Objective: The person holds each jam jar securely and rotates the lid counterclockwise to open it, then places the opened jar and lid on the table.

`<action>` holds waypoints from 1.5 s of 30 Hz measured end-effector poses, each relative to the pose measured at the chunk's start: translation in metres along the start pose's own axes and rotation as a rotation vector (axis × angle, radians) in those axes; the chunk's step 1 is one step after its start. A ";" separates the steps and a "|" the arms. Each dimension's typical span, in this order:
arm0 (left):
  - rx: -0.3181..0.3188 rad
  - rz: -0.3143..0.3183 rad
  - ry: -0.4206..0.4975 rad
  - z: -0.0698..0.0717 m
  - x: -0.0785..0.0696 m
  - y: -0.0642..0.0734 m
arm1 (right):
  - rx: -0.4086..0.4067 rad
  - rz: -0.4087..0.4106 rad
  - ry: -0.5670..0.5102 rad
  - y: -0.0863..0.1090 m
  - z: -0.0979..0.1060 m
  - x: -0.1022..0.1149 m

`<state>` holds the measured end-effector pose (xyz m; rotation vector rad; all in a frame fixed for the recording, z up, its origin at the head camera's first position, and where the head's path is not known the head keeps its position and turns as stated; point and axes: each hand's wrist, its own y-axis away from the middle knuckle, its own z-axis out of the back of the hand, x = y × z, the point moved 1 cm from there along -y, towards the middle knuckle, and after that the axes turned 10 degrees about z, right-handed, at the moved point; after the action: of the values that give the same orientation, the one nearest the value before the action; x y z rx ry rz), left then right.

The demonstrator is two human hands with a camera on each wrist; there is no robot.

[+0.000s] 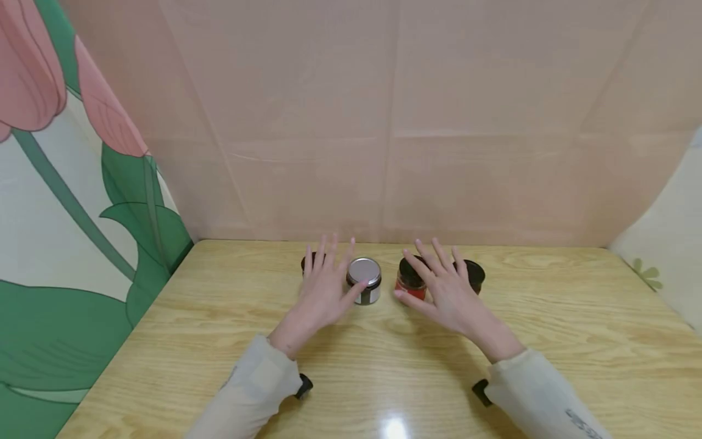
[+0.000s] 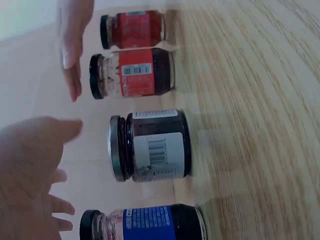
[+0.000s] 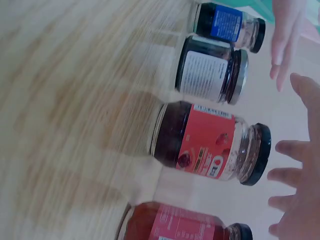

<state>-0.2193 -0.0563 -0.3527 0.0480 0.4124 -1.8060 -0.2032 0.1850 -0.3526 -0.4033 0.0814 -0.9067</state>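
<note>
A screened-off spot, the kind of room impossible to tell: a creased pinkish cloth [image 1: 395, 122] backs the far edge of the wood-grain tabletop [image 1: 362, 372], a tulip-patterned cloth [image 1: 66, 244] lines its left edge, a pale cloth [image 1: 666, 244] its right.

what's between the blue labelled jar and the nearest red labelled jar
The silver-lidded jar stands between the blue-labelled jar and that red-labelled jar, shown in both wrist views.

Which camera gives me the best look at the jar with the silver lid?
The left wrist view: there the silver-lidded jar appears largest, whole and uncovered, with its barcode label visible. The right wrist view shows it smaller. The head view looks down on its lid, and the thumb of the left hand overlaps it.
</note>
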 end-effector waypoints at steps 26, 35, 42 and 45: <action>-0.070 0.296 0.446 0.001 0.042 0.002 | -0.333 0.185 -0.121 0.000 0.005 0.014; -0.032 0.360 0.603 -0.009 0.054 0.001 | -0.385 0.168 -0.117 -0.001 0.007 0.015; -0.006 0.367 0.591 -0.020 0.060 0.002 | -0.412 0.146 -0.116 -0.002 0.007 0.017; 0.000 0.365 0.586 -0.024 0.061 0.002 | -0.422 0.146 -0.108 -0.002 0.007 0.017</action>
<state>-0.2389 -0.1064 -0.3906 0.6240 0.7625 -1.4068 -0.1924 0.1734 -0.3435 -0.8267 0.2024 -0.7190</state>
